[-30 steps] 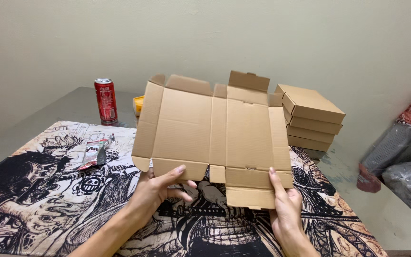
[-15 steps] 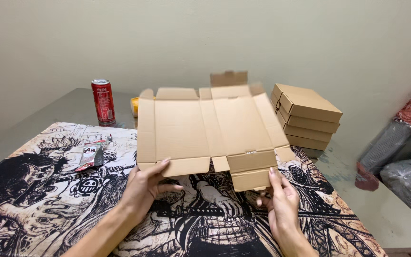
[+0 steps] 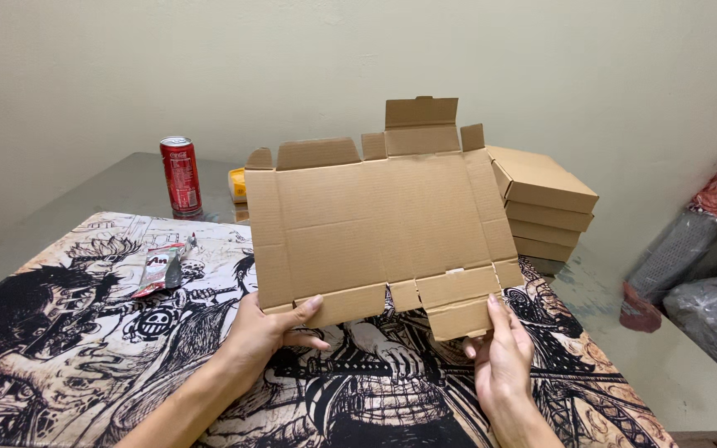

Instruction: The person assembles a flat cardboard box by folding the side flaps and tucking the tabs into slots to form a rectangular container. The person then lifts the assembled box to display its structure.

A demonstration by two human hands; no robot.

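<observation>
Above the printed black-and-white mat (image 3: 85,348) on the tabletop, the left hand (image 3: 271,332) and right hand (image 3: 499,353) pinch the lower flaps of a flat, unfolded brown corrugated cardboard box blank (image 3: 375,228), which, held upright only by its edge, could bend or slip.

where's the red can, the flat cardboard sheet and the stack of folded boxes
red can (image 3: 181,176), head view, middle of its side
flat cardboard sheet (image 3: 375,228), head view, centre panel
stack of folded boxes (image 3: 545,203), head view, side of the second box from the top
</observation>
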